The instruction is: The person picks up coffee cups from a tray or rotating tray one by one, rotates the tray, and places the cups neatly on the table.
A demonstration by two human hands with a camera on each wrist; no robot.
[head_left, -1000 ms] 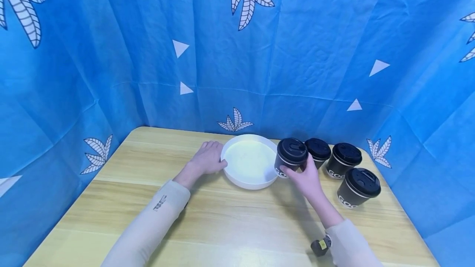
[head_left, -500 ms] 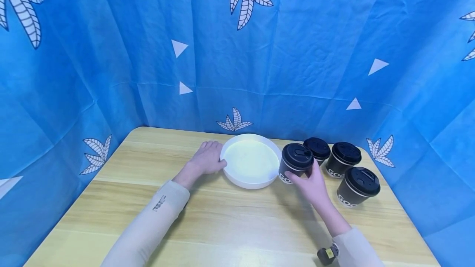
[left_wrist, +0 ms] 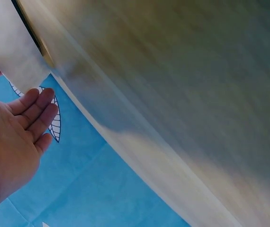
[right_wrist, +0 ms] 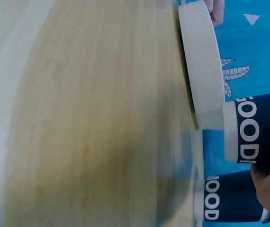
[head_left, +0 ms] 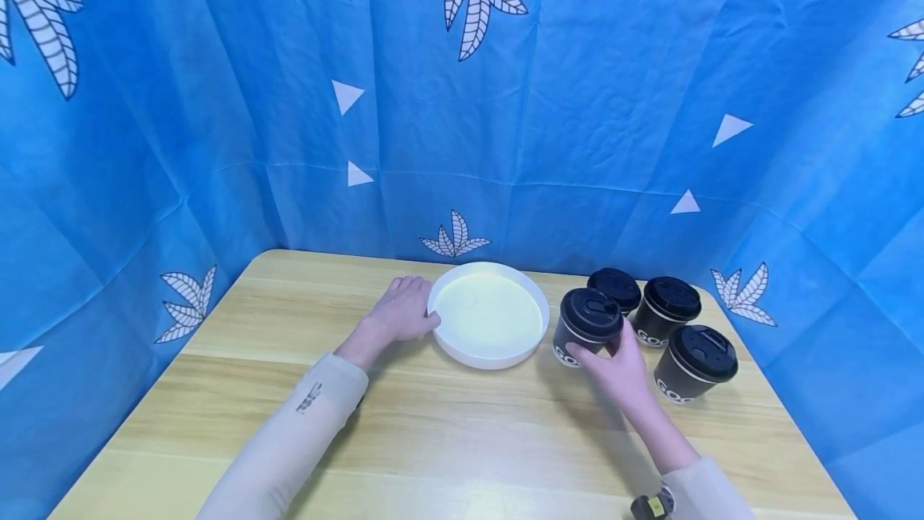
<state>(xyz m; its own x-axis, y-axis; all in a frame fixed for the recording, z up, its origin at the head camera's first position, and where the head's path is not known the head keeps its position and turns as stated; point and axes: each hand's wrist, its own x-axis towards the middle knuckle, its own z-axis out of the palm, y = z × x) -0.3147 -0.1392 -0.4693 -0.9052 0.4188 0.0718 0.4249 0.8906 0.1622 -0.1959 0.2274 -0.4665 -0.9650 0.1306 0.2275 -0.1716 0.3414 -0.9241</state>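
A dark paper cup (head_left: 590,315) with a black lid and white lettering is gripped by my right hand (head_left: 621,371), thumb on its near side. In the right wrist view the base of this cup (right_wrist: 260,130) stands off the wooden tabletop, just beside the white tray's wall (right_wrist: 202,66). My left hand (head_left: 399,311) holds the left edge of the shallow round white tray (head_left: 487,361), its thumb over the rim. From the left wrist, the fingers (left_wrist: 38,113) show bent near the tray's wall (left_wrist: 16,42). The tray has nothing in it.
Behind and right of the held cup stand three more lidded cups: a back one (head_left: 613,286), a back-right one (head_left: 667,311) and a front-right one (head_left: 695,363). The wooden table (head_left: 447,440) ends at a blue patterned cloth (head_left: 606,103) behind and at the sides.
My right hand has moved the cup rightward and a little toward the front, away from the tray's right rim. The left hand and the tray have stayed put.
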